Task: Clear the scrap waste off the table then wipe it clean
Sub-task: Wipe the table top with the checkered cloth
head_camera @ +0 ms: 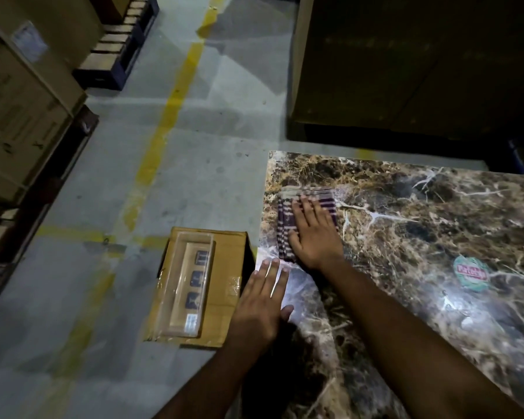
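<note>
now, with right hand (312, 234) pressing flat-fingered on the cloth (288, 225) and left hand (260, 300) fingers straight, steadying the near-left table (421, 237) edge, sweep in overlapping strokes.

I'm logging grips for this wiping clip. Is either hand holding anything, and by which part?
Nothing is gripped. The right hand presses flat on the striped cloth's middle; the left hand lies open at the table edge.

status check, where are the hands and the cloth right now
Right hand flat on striped cloth, near table corner. Left hand open at table edge. No scrap visible; sticker on top.
</note>
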Action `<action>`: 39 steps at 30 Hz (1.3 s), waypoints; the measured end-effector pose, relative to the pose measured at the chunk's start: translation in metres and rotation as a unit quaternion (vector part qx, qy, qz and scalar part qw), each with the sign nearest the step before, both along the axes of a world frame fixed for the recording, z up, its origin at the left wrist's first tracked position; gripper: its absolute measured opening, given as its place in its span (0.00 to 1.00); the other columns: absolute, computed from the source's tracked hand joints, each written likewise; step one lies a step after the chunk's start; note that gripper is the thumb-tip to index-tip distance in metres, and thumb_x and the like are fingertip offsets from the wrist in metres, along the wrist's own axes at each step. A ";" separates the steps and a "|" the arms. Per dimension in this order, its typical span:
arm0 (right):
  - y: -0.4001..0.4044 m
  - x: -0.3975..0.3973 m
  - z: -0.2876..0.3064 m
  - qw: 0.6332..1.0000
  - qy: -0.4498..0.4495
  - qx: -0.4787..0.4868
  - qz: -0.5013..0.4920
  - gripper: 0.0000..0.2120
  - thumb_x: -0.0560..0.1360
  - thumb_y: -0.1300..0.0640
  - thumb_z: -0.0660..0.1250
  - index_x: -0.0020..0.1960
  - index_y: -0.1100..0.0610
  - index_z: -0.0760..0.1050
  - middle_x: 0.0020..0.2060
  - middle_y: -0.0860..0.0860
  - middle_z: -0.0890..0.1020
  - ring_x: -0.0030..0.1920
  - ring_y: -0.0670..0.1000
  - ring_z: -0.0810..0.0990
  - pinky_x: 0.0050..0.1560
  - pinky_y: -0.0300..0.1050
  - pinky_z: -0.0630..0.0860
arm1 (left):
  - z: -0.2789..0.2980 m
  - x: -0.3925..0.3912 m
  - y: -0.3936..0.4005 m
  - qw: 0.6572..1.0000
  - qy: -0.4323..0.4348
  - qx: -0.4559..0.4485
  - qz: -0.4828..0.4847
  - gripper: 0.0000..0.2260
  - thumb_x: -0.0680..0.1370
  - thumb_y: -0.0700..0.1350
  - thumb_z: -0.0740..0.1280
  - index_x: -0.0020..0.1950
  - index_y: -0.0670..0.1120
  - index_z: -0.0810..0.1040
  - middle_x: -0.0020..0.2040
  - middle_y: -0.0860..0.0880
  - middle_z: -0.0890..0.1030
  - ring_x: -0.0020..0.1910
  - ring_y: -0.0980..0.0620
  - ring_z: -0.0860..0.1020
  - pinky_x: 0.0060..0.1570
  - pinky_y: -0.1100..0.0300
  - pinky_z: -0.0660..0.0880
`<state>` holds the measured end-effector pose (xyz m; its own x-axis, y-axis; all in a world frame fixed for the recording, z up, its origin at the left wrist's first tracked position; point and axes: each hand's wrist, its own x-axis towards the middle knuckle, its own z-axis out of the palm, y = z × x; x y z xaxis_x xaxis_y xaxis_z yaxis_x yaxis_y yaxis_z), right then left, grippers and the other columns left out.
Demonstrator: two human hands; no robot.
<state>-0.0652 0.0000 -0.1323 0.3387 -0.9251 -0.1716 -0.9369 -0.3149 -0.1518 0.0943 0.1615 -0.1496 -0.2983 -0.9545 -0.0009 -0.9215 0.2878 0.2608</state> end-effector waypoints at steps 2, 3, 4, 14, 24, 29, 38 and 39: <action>-0.009 0.011 -0.001 0.999 0.001 0.009 -0.042 0.35 0.80 0.40 0.41 0.83 0.53 0.40 0.82 0.56 0.45 0.82 0.58 0.40 0.81 0.57 0.44 | -0.003 0.002 0.007 1.000 -0.017 0.012 -0.001 0.29 0.85 0.60 0.46 0.82 0.45 0.58 0.82 0.42 0.56 0.81 0.43 0.53 0.78 0.50 0.51; -0.011 0.023 -0.001 0.998 -0.005 0.013 -0.053 0.35 0.80 0.40 0.41 0.83 0.53 0.40 0.82 0.57 0.45 0.82 0.58 0.40 0.81 0.58 0.44 | -0.006 0.002 0.009 1.000 -0.028 0.014 0.000 0.29 0.85 0.59 0.46 0.81 0.44 0.58 0.81 0.41 0.57 0.81 0.42 0.55 0.77 0.50 0.50; -0.010 0.037 0.000 0.999 -0.011 0.008 -0.049 0.35 0.80 0.41 0.42 0.83 0.53 0.40 0.82 0.57 0.45 0.82 0.58 0.40 0.81 0.58 0.44 | -0.008 0.002 0.010 0.999 -0.036 0.012 0.000 0.29 0.85 0.59 0.47 0.81 0.44 0.58 0.81 0.41 0.57 0.80 0.42 0.56 0.77 0.51 0.49; 0.031 0.016 -0.001 0.999 -0.012 0.014 -0.038 0.36 0.78 0.39 0.39 0.83 0.52 0.39 0.82 0.56 0.44 0.82 0.57 0.39 0.81 0.57 0.43 | -0.001 -0.012 0.055 0.999 -0.025 0.023 0.030 0.30 0.84 0.59 0.51 0.79 0.40 0.64 0.80 0.38 0.61 0.79 0.38 0.60 0.75 0.47 0.55; 0.089 0.009 0.004 0.999 -0.026 0.014 -0.026 0.35 0.79 0.40 0.43 0.83 0.52 0.43 0.83 0.54 0.45 0.82 0.57 0.41 0.81 0.58 0.43 | -0.002 -0.017 0.103 1.000 -0.017 0.008 0.012 0.29 0.84 0.58 0.56 0.81 0.42 0.61 0.81 0.40 0.59 0.80 0.40 0.57 0.75 0.45 0.57; 0.096 0.054 0.006 0.999 -0.041 0.019 -0.005 0.34 0.80 0.41 0.47 0.83 0.51 0.44 0.83 0.54 0.46 0.82 0.57 0.41 0.80 0.56 0.40 | -0.006 -0.014 0.123 0.999 -0.002 0.036 0.018 0.31 0.80 0.58 0.60 0.79 0.42 0.65 0.80 0.40 0.63 0.78 0.39 0.63 0.74 0.44 0.66; 0.110 0.024 0.007 0.998 -0.023 0.025 -0.047 0.35 0.79 0.40 0.43 0.83 0.50 0.42 0.83 0.54 0.44 0.82 0.57 0.41 0.80 0.56 0.39 | 0.000 -0.014 0.132 0.998 -0.053 0.031 0.016 0.30 0.80 0.58 0.57 0.78 0.44 0.65 0.79 0.40 0.65 0.77 0.41 0.60 0.74 0.47 0.54; 0.112 0.035 0.008 0.999 -0.026 0.024 -0.034 0.35 0.78 0.40 0.43 0.83 0.49 0.43 0.83 0.54 0.44 0.82 0.57 0.41 0.80 0.56 0.39 | 0.001 -0.014 0.135 0.998 -0.048 0.032 0.018 0.30 0.79 0.58 0.58 0.79 0.45 0.65 0.79 0.41 0.65 0.77 0.41 0.61 0.75 0.48 0.55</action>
<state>-0.0304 0.1119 -0.1240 0.2850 -0.9374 -0.2003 -0.9463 -0.2419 -0.2144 0.0805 0.2964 -0.1490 -0.2593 -0.9617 -0.0888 -0.9527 0.2397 0.1867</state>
